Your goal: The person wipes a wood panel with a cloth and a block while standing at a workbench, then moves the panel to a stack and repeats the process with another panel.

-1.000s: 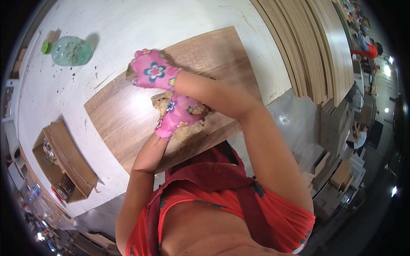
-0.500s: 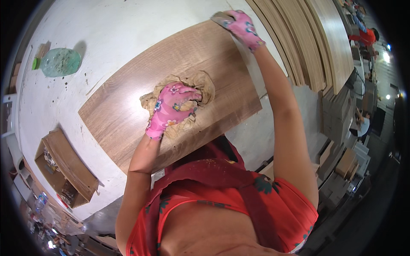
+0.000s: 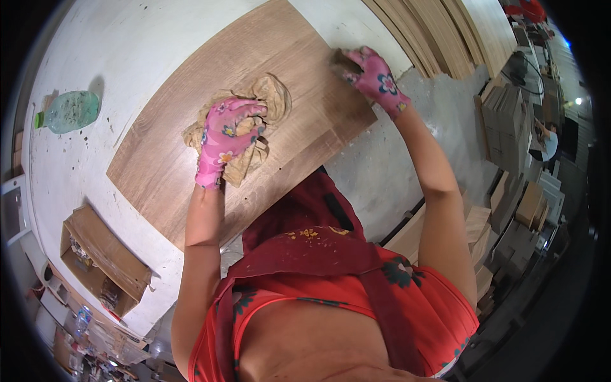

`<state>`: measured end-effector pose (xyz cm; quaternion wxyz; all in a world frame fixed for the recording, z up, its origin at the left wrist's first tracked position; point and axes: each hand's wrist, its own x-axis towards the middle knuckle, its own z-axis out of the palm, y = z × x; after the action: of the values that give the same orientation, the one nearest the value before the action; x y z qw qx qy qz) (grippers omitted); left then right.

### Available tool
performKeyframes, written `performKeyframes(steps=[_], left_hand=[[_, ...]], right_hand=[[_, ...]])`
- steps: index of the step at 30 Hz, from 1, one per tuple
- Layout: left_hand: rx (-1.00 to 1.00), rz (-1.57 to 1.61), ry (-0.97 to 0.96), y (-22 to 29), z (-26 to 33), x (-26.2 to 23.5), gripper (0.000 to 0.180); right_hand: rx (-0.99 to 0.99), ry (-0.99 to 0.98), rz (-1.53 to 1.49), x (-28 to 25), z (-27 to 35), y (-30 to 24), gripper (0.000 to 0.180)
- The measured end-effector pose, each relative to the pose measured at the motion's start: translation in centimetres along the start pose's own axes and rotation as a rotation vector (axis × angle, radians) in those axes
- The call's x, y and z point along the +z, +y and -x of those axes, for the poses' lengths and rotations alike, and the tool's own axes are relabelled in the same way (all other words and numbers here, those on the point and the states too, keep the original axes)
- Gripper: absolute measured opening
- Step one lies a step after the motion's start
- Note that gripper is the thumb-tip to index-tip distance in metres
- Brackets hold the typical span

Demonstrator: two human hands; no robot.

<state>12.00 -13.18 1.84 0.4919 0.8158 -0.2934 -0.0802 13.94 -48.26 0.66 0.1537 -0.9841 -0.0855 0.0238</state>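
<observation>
A wood-grain panel (image 3: 172,143) lies flat on the white worktable, partly over its near edge. My left hand (image 3: 229,137), in a pink flowered glove, presses a crumpled beige rag (image 3: 277,102) onto the middle of the panel, its fingers curled over the cloth. At the panel's right edge my right hand (image 3: 382,83), gloved alike, grips a small brownish-grey block (image 3: 344,63). The block is blurred, so I cannot tell its exact kind. Small dark specks dot the panel near its front edge.
A greenish bottle with a green cap (image 3: 73,112) lies on the white table (image 3: 146,32) at the left. Nearer stands an open cardboard box (image 3: 108,248). Stacked wood-grain boards (image 3: 439,32) are at the far right. A person (image 3: 546,141) is in the background.
My right hand has come nearer along the panel's right edge with the block. My left hand and the rag sit farther left and farther away in view; the whole view has shifted.
</observation>
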Motion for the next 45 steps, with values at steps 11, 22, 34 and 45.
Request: performKeyframes(steps=[11, 22, 34, 45], left_hand=[[-0.089, -0.030, 0.034, -0.4, 0.6, 0.9, 0.032], [-0.039, -0.223, 0.170, -0.4, 0.7, 2.1, 0.031], [0.042, -0.269, 0.256, -1.4, 1.1, 2.4, 0.027], [0.116, -0.435, 0.239, -1.2, 1.3, 2.4, 0.031]], right_hand=[[0.359, -0.228, -0.169, -3.4, 21.1, 0.8, 0.046], [0.499, 0.648, -0.372, 6.1, 17.4, -2.5, 0.049], [0.224, 0.460, -0.325, 6.6, 21.6, -13.0, 0.066], [0.170, 0.442, -0.409, 9.2, 21.2, -15.4, 0.063]])
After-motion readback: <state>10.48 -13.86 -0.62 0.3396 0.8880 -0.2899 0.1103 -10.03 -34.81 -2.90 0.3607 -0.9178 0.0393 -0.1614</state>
